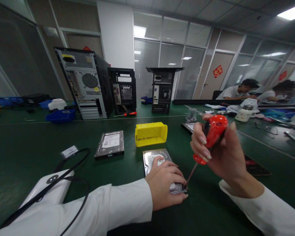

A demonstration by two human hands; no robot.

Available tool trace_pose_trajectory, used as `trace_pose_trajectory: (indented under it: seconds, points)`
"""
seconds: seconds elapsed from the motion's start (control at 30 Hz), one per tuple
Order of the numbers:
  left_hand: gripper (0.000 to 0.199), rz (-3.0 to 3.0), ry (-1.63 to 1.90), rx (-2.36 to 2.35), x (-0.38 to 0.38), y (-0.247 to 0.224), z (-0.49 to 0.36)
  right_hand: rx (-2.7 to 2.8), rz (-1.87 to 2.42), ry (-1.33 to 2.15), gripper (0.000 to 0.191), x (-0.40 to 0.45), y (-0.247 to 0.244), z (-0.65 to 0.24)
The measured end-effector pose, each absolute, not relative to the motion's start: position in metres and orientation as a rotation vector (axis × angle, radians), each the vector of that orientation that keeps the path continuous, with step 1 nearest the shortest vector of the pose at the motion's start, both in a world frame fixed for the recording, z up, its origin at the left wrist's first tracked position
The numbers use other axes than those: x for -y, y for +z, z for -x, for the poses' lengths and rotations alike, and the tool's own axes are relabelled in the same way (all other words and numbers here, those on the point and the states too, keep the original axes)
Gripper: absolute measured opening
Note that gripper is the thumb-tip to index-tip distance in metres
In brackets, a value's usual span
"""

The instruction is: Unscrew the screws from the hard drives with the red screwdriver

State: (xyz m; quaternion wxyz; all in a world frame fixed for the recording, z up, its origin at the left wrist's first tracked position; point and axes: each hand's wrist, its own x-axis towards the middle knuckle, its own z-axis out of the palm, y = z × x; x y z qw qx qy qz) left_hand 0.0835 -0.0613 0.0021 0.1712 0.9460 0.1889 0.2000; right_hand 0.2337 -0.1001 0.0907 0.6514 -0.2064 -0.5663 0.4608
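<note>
- Right hand [229,157]: fingers closed around the red handle of a screwdriver [215,131], thumb on the opposite side of the handle. The tool is held at a slant, its shaft running down toward the left fingertips.
- Left hand [166,183]: palm down, fingers curled and slightly spread over a hard drive [148,159], gripping it against the table [127,168]. The thumb lies along the near side.
- Hard drive: located under the left fingers, its far end exposed beyond them; much of the label is covered by the hand.
- Screwdriver tip: at the drive's near right corner, just beside the left thumb and forefinger. Whether it is seated in a screw cannot be told.
- Yellow bin [151,134]: just beyond the left fingers, its open side facing them.
- Second drive [111,143]: flat, label up, to the left of the left fingers and a little beyond.
- Third drive [186,127]: behind the right fingers, partly hidden by them.
- White device [49,186]: left of the left fingers, well apart, with a black cable [75,164] across it.
- Spare screwdriver [127,114]: lying well beyond the left fingers, in front of the computer cases [104,85].
- Two seated people [232,91]: far beyond the right fingers, to the right.
</note>
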Motion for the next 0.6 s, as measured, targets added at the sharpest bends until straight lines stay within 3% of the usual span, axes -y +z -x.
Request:
trace_pose_trajectory:
  seconds: [0.13, 0.4, 0.6]
  points:
    - [0.016, -2.686, 0.567, -0.532, 0.0612, 0.0026, -0.0832, 1.290, 0.488, 1.055, 0.037, 0.1022, 0.0921, -0.2322]
    - [0.017, -2.674, 0.597, -0.523, 0.0612, 0.0006, -0.0823, 1.281, 0.458, 1.055, 0.021, 0.1019, 0.0880, -0.2358]
    - [0.021, -2.701, 0.600, -0.504, 0.0605, -0.0012, -0.0795, 1.231, 0.475, 1.081, 0.027, 0.1037, 0.0904, -0.2324]
